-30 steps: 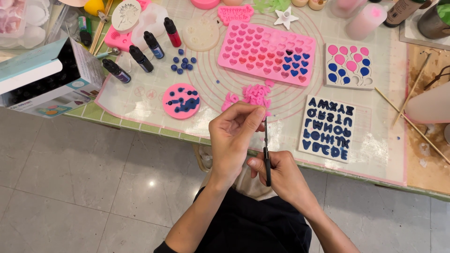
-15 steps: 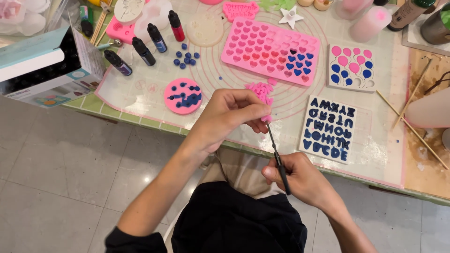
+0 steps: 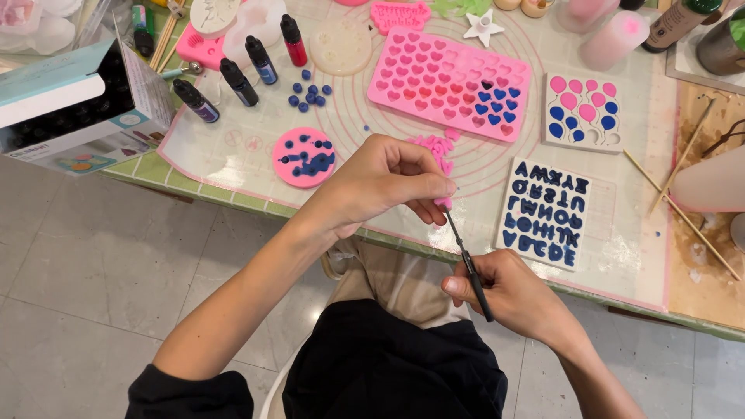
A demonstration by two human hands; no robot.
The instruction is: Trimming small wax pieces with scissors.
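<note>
Just off the table's near edge, the left hand pinches a small pink piece between fingertips closed tight on it, while the right hand is clamped round a thin black tool whose tip meets that piece. The piece looks light, soft and rubbery, easily squashed or dropped, so it is best gripped by its edges. More pink bits lie on the silicone mat beside 1 round pink mould.

Matt pink silicone heart mould on a smooth translucent mat — glossy plastic dropper bottles, thin wooden sticks.
</note>
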